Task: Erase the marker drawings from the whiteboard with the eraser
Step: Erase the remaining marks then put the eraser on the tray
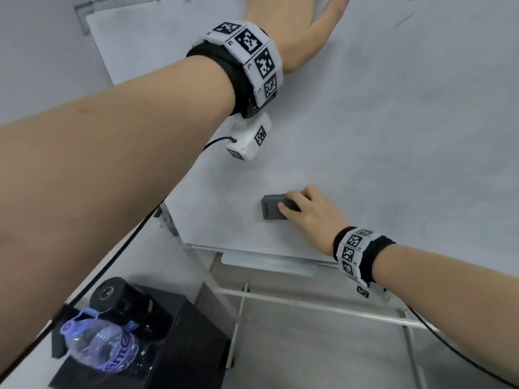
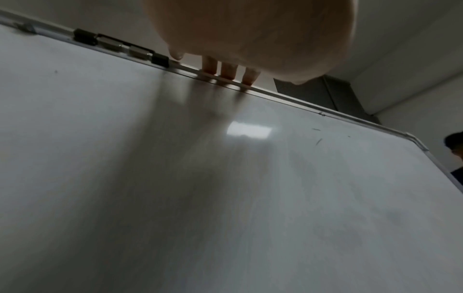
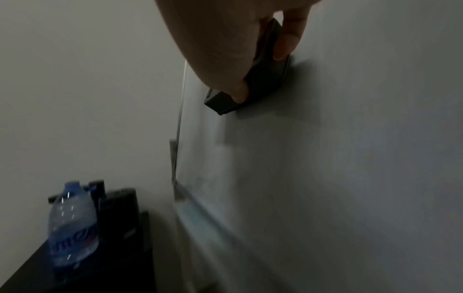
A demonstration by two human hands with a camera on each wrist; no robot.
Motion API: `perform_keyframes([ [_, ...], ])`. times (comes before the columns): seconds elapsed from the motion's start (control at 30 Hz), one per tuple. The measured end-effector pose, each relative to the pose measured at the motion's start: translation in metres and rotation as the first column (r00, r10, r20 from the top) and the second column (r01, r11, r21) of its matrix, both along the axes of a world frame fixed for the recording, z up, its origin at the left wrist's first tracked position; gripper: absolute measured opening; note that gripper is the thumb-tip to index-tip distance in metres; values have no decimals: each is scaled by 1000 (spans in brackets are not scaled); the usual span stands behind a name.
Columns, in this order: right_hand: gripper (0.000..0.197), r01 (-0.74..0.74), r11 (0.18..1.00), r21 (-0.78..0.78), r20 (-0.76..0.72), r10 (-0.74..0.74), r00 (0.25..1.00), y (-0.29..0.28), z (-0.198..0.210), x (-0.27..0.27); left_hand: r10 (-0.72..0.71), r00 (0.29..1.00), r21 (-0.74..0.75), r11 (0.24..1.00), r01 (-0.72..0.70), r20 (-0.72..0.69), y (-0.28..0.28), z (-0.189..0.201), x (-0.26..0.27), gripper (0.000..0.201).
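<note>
The whiteboard stands upright in front of me, mostly wiped, with grey smears. A few short marker strokes remain near its upper right; the left wrist view shows these strokes below the top rail. My right hand grips a dark grey eraser and presses it flat on the board near the lower left corner. In the right wrist view, thumb and fingers pinch the eraser by its sides. My left hand lies flat high on the board, fingertips touching the top rail.
A pen tray runs under the board's bottom edge, above the metal stand bars. At lower left a black box carries a water bottle and a black cylinder. Dark clips sit on the top rail. Another person stands at the right.
</note>
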State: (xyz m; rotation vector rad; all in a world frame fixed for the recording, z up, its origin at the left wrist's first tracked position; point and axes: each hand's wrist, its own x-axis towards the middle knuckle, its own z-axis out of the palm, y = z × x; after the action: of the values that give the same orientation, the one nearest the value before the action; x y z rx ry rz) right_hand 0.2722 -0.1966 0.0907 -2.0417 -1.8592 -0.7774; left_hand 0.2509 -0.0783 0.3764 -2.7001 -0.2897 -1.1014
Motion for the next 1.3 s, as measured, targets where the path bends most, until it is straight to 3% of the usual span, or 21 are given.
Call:
perform_keyframes([
  [0.07,58,9,997,-83,-69,-14,997,6,-35,-6,-39,999,-78,996,37,-18,5,-3,-3,51],
  [0.2,57,28,986,-164,-140,-51,989,13,-73,-18,12,999,30,999,-10,-41,10,-28,-22,41],
  [0.37,55,22,973,-229,-173,-63,983,26,-91,-35,-250,968,188,951,247,-8,35,-102,-54,54],
  [0.57,53,44,938,-343,-167,-107,980,31,-111,-48,-217,952,175,950,257,-218,60,-192,-96,32],
  [0.7,50,47,911,-409,-183,-132,974,31,-130,-59,-119,827,49,983,175,-549,75,-272,-135,12],
  [0.8,49,21,924,-381,-211,-109,971,27,-139,-63,16,636,-118,979,-168,-771,77,-329,-167,14],
  [0.9,45,19,933,-360,-183,-90,979,25,-143,-63,85,472,-195,836,-513,-877,80,-370,-187,28],
  [1.0,39,29,938,-345,-163,-90,983,26,-144,-61,-13,420,-349,578,-737,-908,83,-389,-190,37],
  [1.07,43,45,940,-340,-170,-108,979,26,-146,-61,-67,472,-458,395,-797,-879,81,-389,-185,38],
  [1.17,54,59,936,-348,-194,-133,972,24,-150,-63,-122,622,-625,-19,-780,-773,79,-387,-179,33],
  [1.2,53,61,938,-341,-192,-133,972,23,-150,-63,-121,654,-644,-119,-756,-746,79,-386,-178,33],
  [1.3,45,57,942,-330,-184,-123,975,18,-151,-63,-78,708,-664,-289,-690,-702,80,-393,-177,32],
])
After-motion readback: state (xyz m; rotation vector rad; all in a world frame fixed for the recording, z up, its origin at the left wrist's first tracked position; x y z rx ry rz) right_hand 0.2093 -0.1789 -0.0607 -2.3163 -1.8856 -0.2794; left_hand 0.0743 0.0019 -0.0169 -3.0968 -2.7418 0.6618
